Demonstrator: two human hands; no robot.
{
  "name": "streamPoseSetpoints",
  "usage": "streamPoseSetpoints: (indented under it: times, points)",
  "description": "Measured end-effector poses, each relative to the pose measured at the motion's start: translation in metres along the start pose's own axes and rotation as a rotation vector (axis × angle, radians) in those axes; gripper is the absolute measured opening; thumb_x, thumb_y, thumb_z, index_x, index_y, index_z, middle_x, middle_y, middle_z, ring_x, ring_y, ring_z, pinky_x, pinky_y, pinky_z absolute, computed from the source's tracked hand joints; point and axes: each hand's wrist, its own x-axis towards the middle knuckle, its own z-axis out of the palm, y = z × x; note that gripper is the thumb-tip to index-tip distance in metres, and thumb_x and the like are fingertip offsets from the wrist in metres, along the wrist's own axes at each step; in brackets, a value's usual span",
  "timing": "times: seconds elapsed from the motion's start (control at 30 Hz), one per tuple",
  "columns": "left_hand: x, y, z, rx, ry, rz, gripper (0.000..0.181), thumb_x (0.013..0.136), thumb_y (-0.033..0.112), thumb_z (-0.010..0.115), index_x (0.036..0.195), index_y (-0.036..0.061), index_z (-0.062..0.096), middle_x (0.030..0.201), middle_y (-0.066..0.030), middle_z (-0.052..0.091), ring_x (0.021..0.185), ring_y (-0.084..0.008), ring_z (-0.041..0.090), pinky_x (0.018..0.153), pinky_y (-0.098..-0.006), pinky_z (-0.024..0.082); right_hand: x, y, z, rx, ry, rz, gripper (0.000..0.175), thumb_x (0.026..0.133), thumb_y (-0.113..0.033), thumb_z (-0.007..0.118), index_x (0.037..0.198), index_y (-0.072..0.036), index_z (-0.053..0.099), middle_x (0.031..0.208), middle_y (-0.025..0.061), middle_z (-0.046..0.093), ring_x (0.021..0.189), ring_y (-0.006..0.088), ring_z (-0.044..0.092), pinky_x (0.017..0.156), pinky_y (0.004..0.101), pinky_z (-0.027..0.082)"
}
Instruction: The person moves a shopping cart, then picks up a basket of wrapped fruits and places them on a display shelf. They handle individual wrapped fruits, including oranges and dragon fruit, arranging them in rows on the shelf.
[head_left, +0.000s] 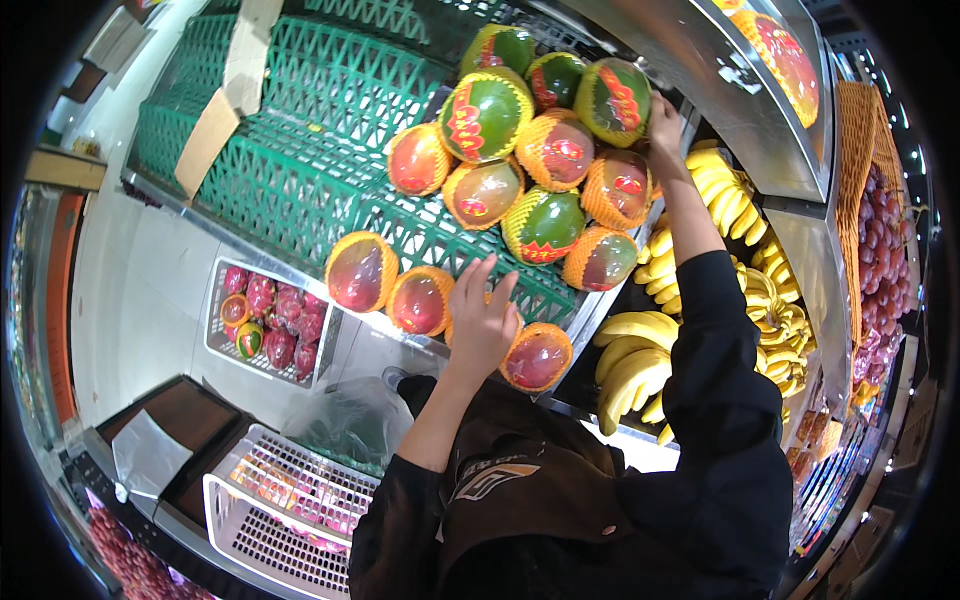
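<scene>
My right hand (664, 126) is against the right side of a large green mango (611, 105) with a red label, on top of the pile; some of its fingers are hidden. Around it are more green fruits (487, 114) and red-orange mangoes (555, 150) in yellow and orange foam nets. Lower down, my left hand (484, 322) lies over a netted mango (514, 322) in the front row, fingers spread. Its palm covers most of that fruit, so the grip is unclear. Beside it sit another mango (420, 300) on the left and one (536, 357) on the right.
Green plastic crates (300, 165) form the stepped display, with a cardboard strip (208, 142) across them. Bananas (637, 360) lie to the right beside a metal partition (795, 247). A white basket (214, 341) of dragon fruit stands on the floor; another white basket (281, 551) is nearer.
</scene>
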Motion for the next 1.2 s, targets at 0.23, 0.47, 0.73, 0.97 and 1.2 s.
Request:
streamPoseSetpoints:
  times: [0.23, 0.47, 0.73, 0.97, 1.2]
  points:
    - [-0.065, -0.013, -0.058, -0.152, 0.045, -0.116, 0.04, 0.077, 0.003, 0.064, 0.117, 0.0038, 0.06, 0.121, -0.0137, 0.056, 0.108, -0.0345, 0.055, 0.091, -0.044, 0.045, 0.0, 0.004, -0.018, -0.455, 0.053, -0.143, 0.033, 0.084, -0.007, 0.056, 0.117, -0.002, 0.061, 0.095, 0.0091, 0.068, 0.077, 0.0192, 0.06, 0.069, 0.0291, 0.049]
    - [-0.208, -0.006, -0.171, -0.161, 0.451, -0.529, 0.034, 0.088, 0.008, 0.06, 0.122, 0.0063, 0.058, 0.116, -0.0134, 0.06, 0.106, -0.0334, 0.059, 0.092, -0.0408, 0.048, -0.347, -0.173, 0.13, 0.091, -0.556, -1.029, 0.029, 0.096, -0.006, 0.053, 0.123, 0.004, 0.053, 0.121, 0.0141, 0.059, 0.114, 0.0239, 0.056, 0.098, 0.0364, 0.043]
    - [-0.413, -0.008, -0.264, 0.131, 1.237, -0.955, 0.022, 0.086, -0.002, 0.059, 0.108, -0.0013, 0.06, 0.098, -0.0149, 0.064, 0.091, -0.0298, 0.063, 0.082, -0.0368, 0.05, -0.825, -0.255, 0.275, 0.31, -1.839, -1.499, 0.042, 0.078, 0.0, 0.061, 0.12, -0.003, 0.059, 0.128, 0.0155, 0.055, 0.117, 0.0362, 0.053, 0.099, 0.0445, 0.044]
    - [-0.572, 0.013, -0.257, 0.088, 1.538, -1.532, 0.03, 0.086, -0.003, 0.056, 0.116, -0.0018, 0.058, 0.102, -0.0145, 0.064, 0.093, -0.025, 0.064, 0.085, -0.0342, 0.05, -0.965, -0.242, 0.409, -0.299, -1.594, -2.533, 0.078, 0.062, -0.019, 0.082, 0.132, -0.011, 0.049, 0.13, 0.0104, 0.052, 0.123, 0.0264, 0.047, 0.104, 0.0362, 0.038]
    - [-0.516, -0.088, -0.283, 0.247, 1.146, -1.288, 0.055, 0.08, 0.013, 0.069, 0.129, -0.0007, 0.049, 0.127, -0.0211, 0.052, 0.12, -0.0375, 0.047, 0.104, -0.0427, 0.038, -0.977, -0.236, 0.401, -0.791, -1.384, -2.541, 0.099, 0.04, -0.034, 0.093, 0.127, -0.014, 0.049, 0.122, 0.012, 0.052, 0.123, 0.0275, 0.044, 0.103, 0.0374, 0.037]
